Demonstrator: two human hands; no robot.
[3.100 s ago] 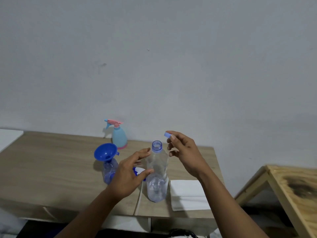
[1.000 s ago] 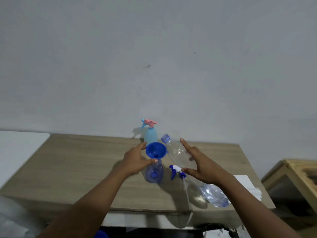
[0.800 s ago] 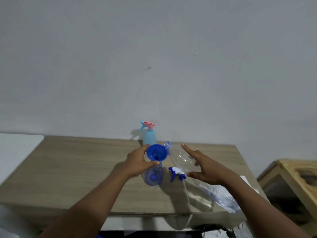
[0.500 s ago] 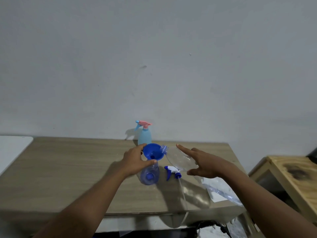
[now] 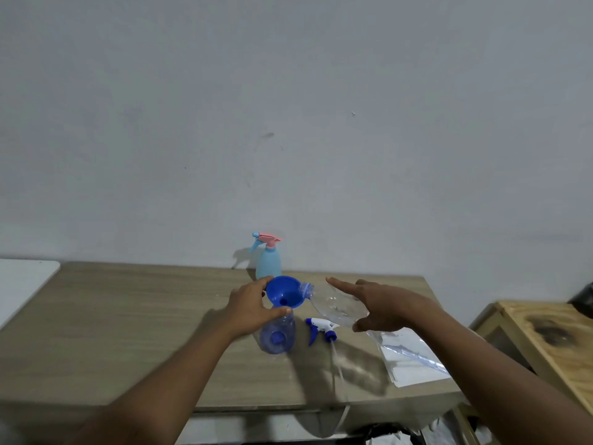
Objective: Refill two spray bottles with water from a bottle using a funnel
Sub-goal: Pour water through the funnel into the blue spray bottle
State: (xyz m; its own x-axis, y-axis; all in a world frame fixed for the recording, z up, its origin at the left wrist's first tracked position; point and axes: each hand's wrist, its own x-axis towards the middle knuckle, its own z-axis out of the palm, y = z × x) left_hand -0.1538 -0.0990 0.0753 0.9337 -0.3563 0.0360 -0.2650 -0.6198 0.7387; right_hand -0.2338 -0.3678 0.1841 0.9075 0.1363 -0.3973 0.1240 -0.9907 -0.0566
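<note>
A clear blue spray bottle (image 5: 278, 336) stands uncapped mid-table with a blue funnel (image 5: 285, 291) in its neck. My left hand (image 5: 252, 308) grips the funnel and the bottle's neck. My right hand (image 5: 380, 305) holds the clear water bottle (image 5: 333, 305) tipped on its side, its open mouth resting over the funnel's right rim. The bottle's removed white-and-blue trigger head (image 5: 322, 329) lies just right of the spray bottle, its tube trailing toward the table's front edge. A light blue spray bottle (image 5: 269, 263) with a pink trigger stands by the wall.
The wooden table (image 5: 128, 316) runs along a grey wall. White folded paper (image 5: 414, 359) lies at its right front corner under my right arm. A second wooden table (image 5: 552, 342) stands to the right, and a white surface (image 5: 22, 284) to the left.
My right hand has tilted the water bottle from slanted above the table down to the funnel, bringing its mouth to the rim. My left hand has stayed on the funnel.
</note>
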